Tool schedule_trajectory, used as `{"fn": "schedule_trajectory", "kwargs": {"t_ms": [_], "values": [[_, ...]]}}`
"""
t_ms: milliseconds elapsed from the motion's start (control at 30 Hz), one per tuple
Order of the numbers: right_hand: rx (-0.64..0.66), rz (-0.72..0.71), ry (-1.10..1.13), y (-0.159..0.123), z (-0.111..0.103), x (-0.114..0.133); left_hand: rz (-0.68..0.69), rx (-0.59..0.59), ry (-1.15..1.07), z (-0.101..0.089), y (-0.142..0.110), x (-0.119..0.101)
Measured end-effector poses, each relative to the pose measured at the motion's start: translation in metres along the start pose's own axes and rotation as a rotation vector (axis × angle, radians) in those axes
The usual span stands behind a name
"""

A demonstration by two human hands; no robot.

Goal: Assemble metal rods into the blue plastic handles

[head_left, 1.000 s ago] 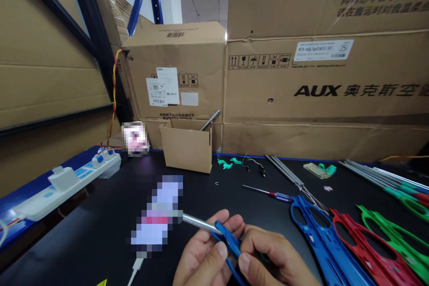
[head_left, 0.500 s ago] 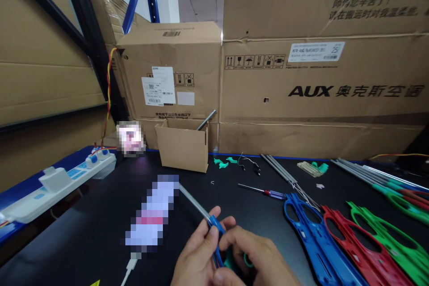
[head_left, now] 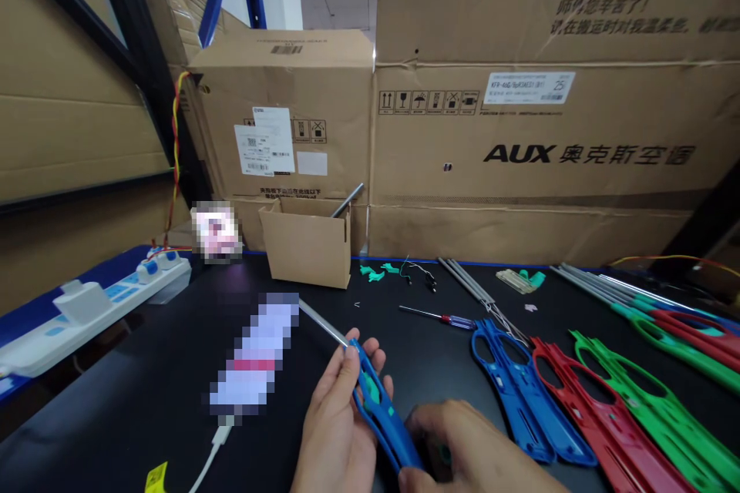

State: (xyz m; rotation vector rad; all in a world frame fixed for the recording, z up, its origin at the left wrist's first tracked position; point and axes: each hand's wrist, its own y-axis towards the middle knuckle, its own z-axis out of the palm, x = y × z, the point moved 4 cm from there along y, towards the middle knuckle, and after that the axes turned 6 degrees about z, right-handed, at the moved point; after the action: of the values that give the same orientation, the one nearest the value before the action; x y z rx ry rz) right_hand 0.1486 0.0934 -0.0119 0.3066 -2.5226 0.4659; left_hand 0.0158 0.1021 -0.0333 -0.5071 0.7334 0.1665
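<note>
**Left hand (head_left: 334, 420) gripping a blue plastic handle (head_left: 382, 420) with a steel rod (head_left: 324, 322) on the bench (head_left: 144, 420)**

The left hand is rising palm-up at the front of the bench, its fingers (head_left: 375, 358) closing narrowly around the handle and its thumb lying along the upper end. The rod is pointing up and to the left, its tip reaching just beside a pixelated object (head_left: 254, 350). A green insert (head_left: 371, 390) is showing in the handle's slot. The right hand (head_left: 477, 451) is lying low beside the handle's lower end, its fingers curling inward; a small green piece (head_left: 444, 453) is showing under them, and I cannot tell whether they are holding it.

To the right, blue plastic frames (head_left: 520, 400), red plastic frames (head_left: 601, 424) and green plastic frames (head_left: 653, 420) are lying side by side. A red-and-blue screwdriver (head_left: 445, 317) is resting farther back, near a bundle of steel rods (head_left: 468, 281). An open cardboard box (head_left: 304, 245) is standing at the back of the bench, with a power strip (head_left: 98, 310) along its left edge.
</note>
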Motion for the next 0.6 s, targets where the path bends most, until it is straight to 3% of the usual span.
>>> {"fn": "schedule_trajectory", "kwargs": {"t_ms": [200,400,533,600], "values": [[-0.128,0.065,-0.191,0.0,-0.002,0.004,0.015,-0.01,-0.028,-0.001,0.0,0.005],[-0.101,0.129,-0.22,-0.004,0.0,0.004,0.044,-0.031,-0.015,-0.003,0.001,0.006],[-0.122,0.094,0.13,-0.014,-0.009,-0.003,0.014,-0.014,-0.006,-0.003,0.0,0.005],[-0.018,0.185,0.436,-0.016,-0.011,-0.016,-0.006,-0.002,-0.015,-0.004,-0.001,0.004]]}}
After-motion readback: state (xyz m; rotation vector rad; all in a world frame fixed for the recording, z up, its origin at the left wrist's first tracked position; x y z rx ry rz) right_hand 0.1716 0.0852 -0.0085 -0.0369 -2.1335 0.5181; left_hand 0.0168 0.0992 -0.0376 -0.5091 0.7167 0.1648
